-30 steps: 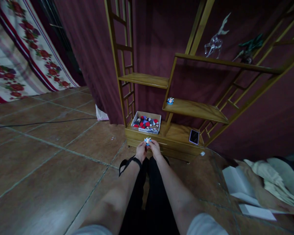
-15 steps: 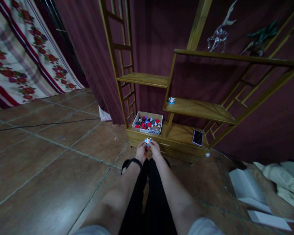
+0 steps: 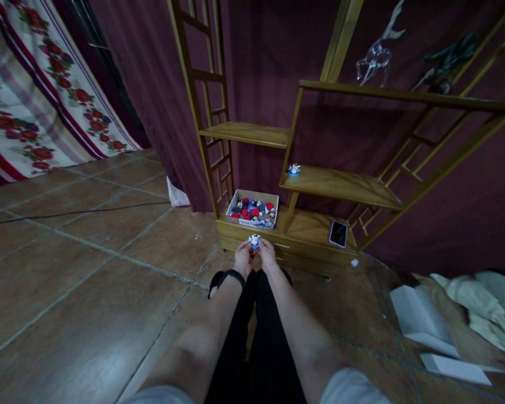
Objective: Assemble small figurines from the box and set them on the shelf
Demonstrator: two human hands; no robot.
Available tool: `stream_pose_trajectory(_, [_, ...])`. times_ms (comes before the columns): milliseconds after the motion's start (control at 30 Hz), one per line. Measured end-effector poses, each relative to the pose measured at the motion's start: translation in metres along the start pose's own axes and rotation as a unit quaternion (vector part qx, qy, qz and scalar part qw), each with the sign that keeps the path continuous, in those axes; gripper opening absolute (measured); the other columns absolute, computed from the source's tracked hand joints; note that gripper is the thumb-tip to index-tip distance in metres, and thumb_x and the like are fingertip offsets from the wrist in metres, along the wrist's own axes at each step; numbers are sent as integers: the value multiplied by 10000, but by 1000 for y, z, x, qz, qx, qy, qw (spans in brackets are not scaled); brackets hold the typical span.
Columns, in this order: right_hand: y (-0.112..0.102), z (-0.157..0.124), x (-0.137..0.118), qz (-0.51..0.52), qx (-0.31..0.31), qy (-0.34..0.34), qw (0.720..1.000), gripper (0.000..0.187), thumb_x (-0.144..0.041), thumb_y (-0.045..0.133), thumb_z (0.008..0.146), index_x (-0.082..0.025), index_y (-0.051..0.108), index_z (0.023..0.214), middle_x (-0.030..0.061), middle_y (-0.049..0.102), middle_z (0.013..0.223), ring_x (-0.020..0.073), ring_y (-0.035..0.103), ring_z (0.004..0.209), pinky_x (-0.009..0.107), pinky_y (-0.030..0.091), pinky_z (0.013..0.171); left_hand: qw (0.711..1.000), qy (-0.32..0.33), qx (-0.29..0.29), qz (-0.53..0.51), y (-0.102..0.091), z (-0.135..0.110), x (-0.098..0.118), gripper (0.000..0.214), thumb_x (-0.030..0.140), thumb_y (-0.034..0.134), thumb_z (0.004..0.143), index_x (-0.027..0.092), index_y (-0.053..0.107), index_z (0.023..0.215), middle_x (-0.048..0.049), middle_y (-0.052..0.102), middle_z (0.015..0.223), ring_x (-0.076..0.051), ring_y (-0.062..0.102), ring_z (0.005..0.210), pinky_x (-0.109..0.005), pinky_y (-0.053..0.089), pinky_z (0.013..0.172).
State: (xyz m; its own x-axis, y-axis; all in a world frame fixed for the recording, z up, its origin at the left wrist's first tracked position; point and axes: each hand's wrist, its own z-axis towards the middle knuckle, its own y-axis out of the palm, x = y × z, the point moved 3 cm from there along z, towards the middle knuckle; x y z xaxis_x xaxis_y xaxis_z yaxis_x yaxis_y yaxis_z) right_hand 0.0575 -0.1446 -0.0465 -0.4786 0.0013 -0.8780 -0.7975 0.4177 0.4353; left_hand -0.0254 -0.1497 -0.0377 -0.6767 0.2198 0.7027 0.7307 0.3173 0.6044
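Both my hands meet in front of the wooden shelf unit (image 3: 320,185), just before its bottom board. My left hand (image 3: 243,260) and my right hand (image 3: 268,255) pinch a small blue and white figurine (image 3: 254,240) between their fingertips. Behind the hands, an open white box (image 3: 253,209) full of several small red, blue and white toys rests on the bottom board. A second small blue figurine (image 3: 293,170) stands at the left end of the middle shelf. A dark band circles my left wrist.
A phone (image 3: 338,233) lies on the bottom board to the right. A glass deer (image 3: 376,53) and a dark green ornament (image 3: 446,64) stand on the top shelf. Papers and cloth (image 3: 454,320) lie on the tiled floor at right. A cable (image 3: 67,212) crosses the floor left.
The hands keep holding the figurine at the same spot; only the camera view has shifted slightly.
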Motion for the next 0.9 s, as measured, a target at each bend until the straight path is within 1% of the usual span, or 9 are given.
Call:
stream_pose_trajectory(167, [-1, -5, -3, -18, 6, -2, 1000, 222, -368, 655, 622, -184, 649, 746, 11, 672, 724, 129, 568, 606, 241, 445, 555, 1000, 15, 5, 6, 0, -3, -1, 144, 56, 623, 624, 136, 590, 739, 2, 593, 580, -76, 522, 462, -198, 409, 488])
stream_pose_trajectory(300, [-2, -9, -6, -38, -8, -16, 999, 244, -375, 646, 628, -189, 653, 785, 5, 668, 734, 119, 556, 594, 231, 436, 540, 999, 36, 10, 9, 1, -6, -1, 158, 42, 618, 591, 149, 582, 702, 15, 597, 589, -74, 529, 481, -195, 412, 504])
stream_pose_trajectory(467, [-3, -12, -7, -23, -15, -12, 1000, 260, -369, 665, 607, -185, 647, 789, 7, 668, 754, 120, 564, 616, 233, 447, 560, 999, 36, -2, 9, 1, -9, 3, 154, 49, 625, 579, 146, 591, 694, 5, 606, 600, -77, 528, 480, -202, 408, 500])
stream_pose_trajectory(600, [-2, -14, -9, -3, -19, -10, 1000, 256, -353, 681, 600, -180, 645, 786, 11, 666, 752, 125, 574, 626, 247, 460, 584, 1000, 29, -11, 6, 2, -10, 5, 148, 91, 651, 599, 146, 607, 730, -2, 613, 613, -74, 520, 472, -205, 407, 496])
stream_pose_trajectory(767, [-2, -15, -11, 5, -34, -19, 999, 259, -341, 696, 593, -186, 643, 794, 15, 675, 798, 133, 596, 668, 260, 483, 625, 999, 31, -26, 6, 2, -9, 6, 207, 140, 712, 586, 146, 627, 775, -3, 622, 645, -69, 524, 496, -196, 401, 499])
stream_pose_trajectory(900, [-3, -14, -14, 25, -40, -21, 999, 266, -352, 702, 591, -196, 641, 798, 13, 675, 809, 139, 608, 695, 266, 497, 642, 998, 33, -40, 25, 1, -6, 7, 227, 222, 746, 590, 147, 641, 778, -7, 627, 672, -68, 531, 516, -201, 405, 518])
